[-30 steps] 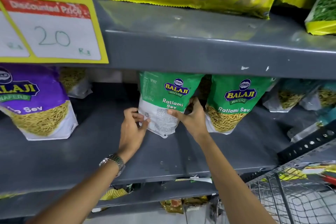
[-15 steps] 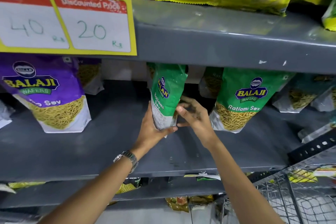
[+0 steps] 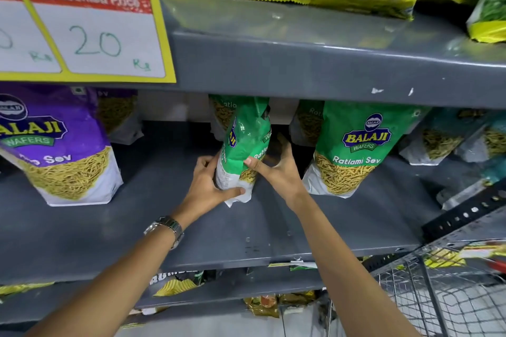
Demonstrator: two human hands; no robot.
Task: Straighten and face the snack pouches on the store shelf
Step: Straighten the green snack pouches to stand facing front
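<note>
**Green pouch held edge-on, mid-turn on the middle shelf**

The grey shelf (image 3: 82,232) carried most of the scene, with a second deck above it bearing a yellow price card (image 3: 90,33) marked 20. A large purple pouch (image 3: 54,145) stood at the left and a faced green pouch (image 3: 353,148) at the right, its Balaji logo and "Ratlami Sev" square to the aisle. Between them, set a little back from the front lip, was the held pouch (image 3: 243,142).

It looked light and soft: a glossy film bag, creased near the top, puffed with air and loose sev, so it would likely dent under pressure and slide in a dry palm. The firmer bottom corners and side seams seemed the best places to hold; squeezing the belly could crush the contents.

It stood upright but turned edge-on, logo angled left, white base tilted off the deck.

The left hand (image 3: 208,186) was wrapped round the lower left side, thumb across the white bottom corner. The right hand (image 3: 279,169) was half open, thumb pressed on the front, fingers behind the right edge. A wristwatch (image 3: 167,227) sat on the left wrist.
</note>
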